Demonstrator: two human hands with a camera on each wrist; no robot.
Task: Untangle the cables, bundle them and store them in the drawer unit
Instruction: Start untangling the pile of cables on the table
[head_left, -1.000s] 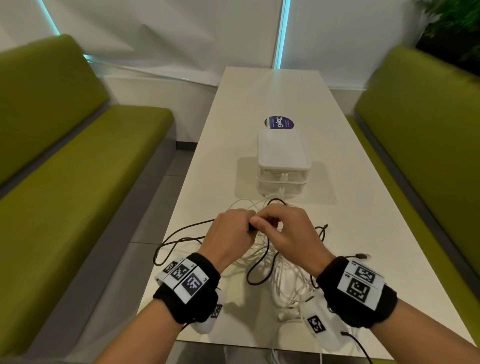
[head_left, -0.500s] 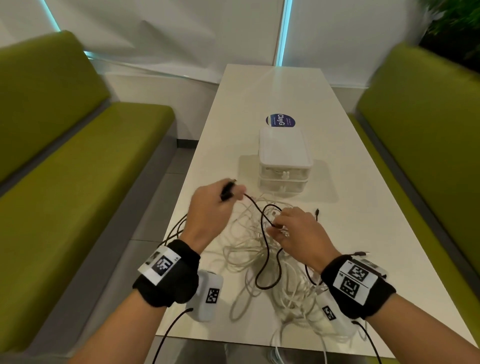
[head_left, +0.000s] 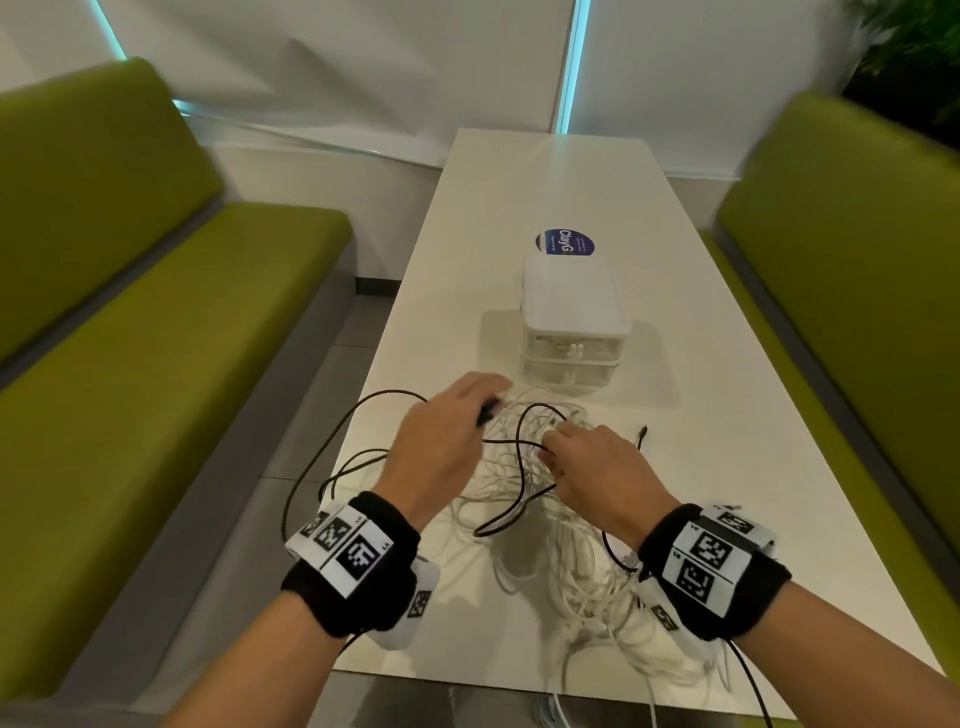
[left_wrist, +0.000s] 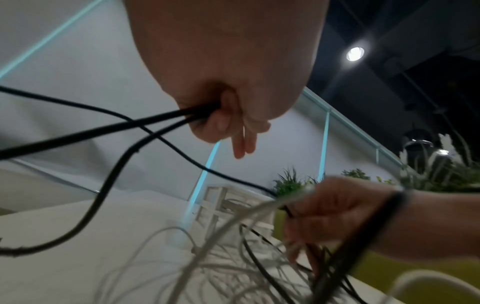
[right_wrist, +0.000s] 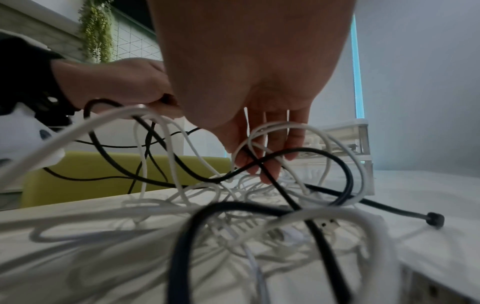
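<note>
Head view: untangling step, the black cable (head_left: 511, 483) being freed from the white cables (head_left: 563, 561).
Left hand (head_left: 441, 447) is gripping black cable; right hand (head_left: 597, 467) is pinching the tangle; next, drawing black clear.

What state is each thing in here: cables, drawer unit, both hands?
black cable: tangled with the white ones, partly lifted.
white cables: tangled heap on the table, unbundled.
drawer unit: both drawers closed.
left hand: grips the black cable.
right hand: fingers down among the white cables; grip unclear.
</note>
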